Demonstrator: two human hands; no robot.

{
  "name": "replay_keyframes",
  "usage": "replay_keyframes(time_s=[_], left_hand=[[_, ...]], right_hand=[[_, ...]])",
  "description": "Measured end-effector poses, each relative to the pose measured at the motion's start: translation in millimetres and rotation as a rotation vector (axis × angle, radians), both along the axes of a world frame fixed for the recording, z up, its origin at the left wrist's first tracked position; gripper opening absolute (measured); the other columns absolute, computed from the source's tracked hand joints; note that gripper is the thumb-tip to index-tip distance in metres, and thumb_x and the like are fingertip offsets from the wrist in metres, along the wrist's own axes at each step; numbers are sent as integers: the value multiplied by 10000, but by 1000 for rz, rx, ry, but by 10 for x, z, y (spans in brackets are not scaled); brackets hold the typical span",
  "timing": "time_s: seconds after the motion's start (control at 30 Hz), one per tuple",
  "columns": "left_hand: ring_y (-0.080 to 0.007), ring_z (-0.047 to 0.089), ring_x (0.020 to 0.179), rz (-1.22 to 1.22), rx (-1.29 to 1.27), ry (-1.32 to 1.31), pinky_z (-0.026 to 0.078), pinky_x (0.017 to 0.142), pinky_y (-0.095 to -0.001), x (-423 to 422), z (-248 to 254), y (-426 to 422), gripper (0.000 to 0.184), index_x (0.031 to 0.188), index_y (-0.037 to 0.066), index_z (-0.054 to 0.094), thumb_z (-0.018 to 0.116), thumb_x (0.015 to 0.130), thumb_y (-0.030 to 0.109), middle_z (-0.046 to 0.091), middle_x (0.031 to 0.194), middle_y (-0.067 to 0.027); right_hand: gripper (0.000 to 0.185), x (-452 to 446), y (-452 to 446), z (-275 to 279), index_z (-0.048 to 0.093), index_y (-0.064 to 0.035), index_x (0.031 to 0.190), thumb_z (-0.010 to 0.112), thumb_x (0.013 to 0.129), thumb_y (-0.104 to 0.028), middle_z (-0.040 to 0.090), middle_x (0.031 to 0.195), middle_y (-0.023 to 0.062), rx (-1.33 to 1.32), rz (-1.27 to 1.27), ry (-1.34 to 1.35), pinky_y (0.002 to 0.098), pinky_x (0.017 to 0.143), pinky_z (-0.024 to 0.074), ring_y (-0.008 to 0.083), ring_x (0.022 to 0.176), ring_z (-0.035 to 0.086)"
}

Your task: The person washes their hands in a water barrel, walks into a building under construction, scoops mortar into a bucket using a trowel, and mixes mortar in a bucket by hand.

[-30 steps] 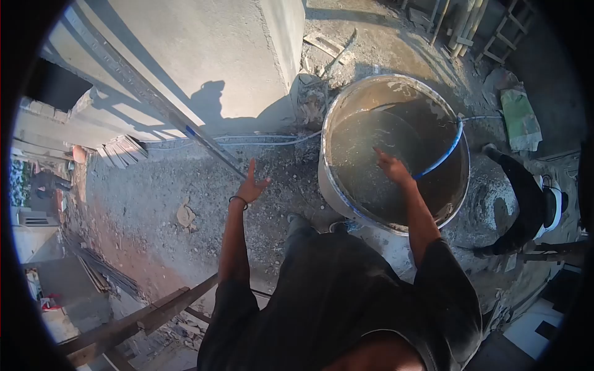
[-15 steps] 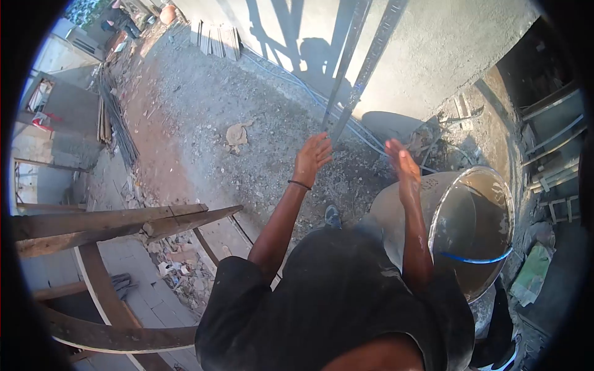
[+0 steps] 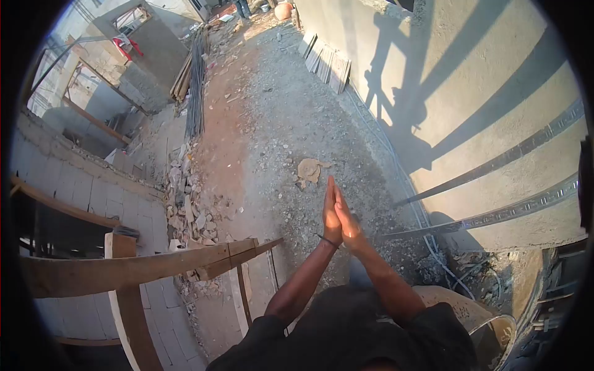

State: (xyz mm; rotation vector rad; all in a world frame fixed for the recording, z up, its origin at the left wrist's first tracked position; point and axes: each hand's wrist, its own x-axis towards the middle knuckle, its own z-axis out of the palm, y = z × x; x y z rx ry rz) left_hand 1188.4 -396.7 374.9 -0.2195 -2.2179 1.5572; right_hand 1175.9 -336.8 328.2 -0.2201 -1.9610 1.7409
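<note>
Drawn together since the earlier frame, bare left hand (image 3: 331, 221) and bare right hand (image 3: 351, 227) open flat, palm to palm, fingers straight, large round pale-grey tub (image 3: 450, 304) at lower right, crumpled beige scrap (image 3: 309, 171) beyond the fingertips.

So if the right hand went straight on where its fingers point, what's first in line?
In the picture, the right hand lines up with the right edge of the tan scrap on the gravel ground. Depth is unclear; the hand seems raised, so it may pass over.

left hand (image 3: 331, 218), right hand (image 3: 348, 224), now palms together
</note>
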Motion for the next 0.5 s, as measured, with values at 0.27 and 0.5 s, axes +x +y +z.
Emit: replay_keyframes(time_s=[0.27, 0.5], left_hand=[[-215, 68, 1399, 399, -2492, 1484, 63, 1128, -337, -2279, -641, 603, 575, 1442, 6, 83, 263, 993, 316, 70, 1522, -95], [-222, 100, 1394, 566, -2604, 1351, 51, 1129, -345, -3031, 11, 872, 557, 1433, 2, 140, 254, 994, 325, 132, 1506, -114]], right_hand=[[656, -1392, 237, 445, 62, -55, 1453, 315, 964, -412, 29, 1520, 153, -119, -37, 25, 390, 1125, 56, 288, 1404, -9], [664, -3154, 1047, 303, 75, -32, 1448, 344, 953, -385, 46, 1507, 199, -95, 148, -186, 364, 1124, 50, 315, 1401, 12]])
